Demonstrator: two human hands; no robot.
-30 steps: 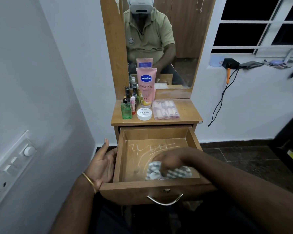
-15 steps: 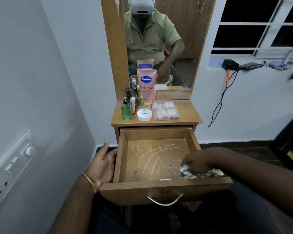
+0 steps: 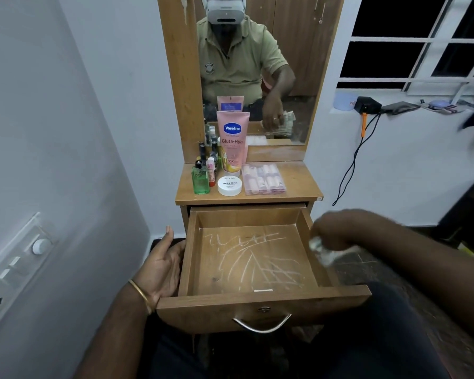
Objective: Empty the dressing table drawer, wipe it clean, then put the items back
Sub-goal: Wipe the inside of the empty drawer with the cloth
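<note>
The wooden drawer (image 3: pixel 257 299) is pulled out and holds nothing; white chalk-like scribbles mark its floor. My left hand (image 3: pixel 162 265) rests flat against the drawer's left outer wall. My right hand (image 3: pixel 337 232), blurred, grips a crumpled checked cloth (image 3: pixel 326 251) just outside and above the drawer's right wall. On the table top (image 3: pixel 298 190) stand a pink Vaseline tube (image 3: pixel 232 140), a green bottle (image 3: pixel 200 179), a white nail polish jar (image 3: pixel 229 185), a clear case of pink items (image 3: pixel 263 182) and several small dark bottles (image 3: pixel 212 151).
A mirror (image 3: pixel 257 64) rises behind the table top and reflects me. The white wall at left carries a switch panel (image 3: pixel 14 266). At right a window sill holds a black charger (image 3: pixel 366 104) with a hanging cable; dark tiled floor lies below.
My right hand has carried the cloth from the drawer's front middle to the right, then up and out over the right wall. The left hand has not moved.
</note>
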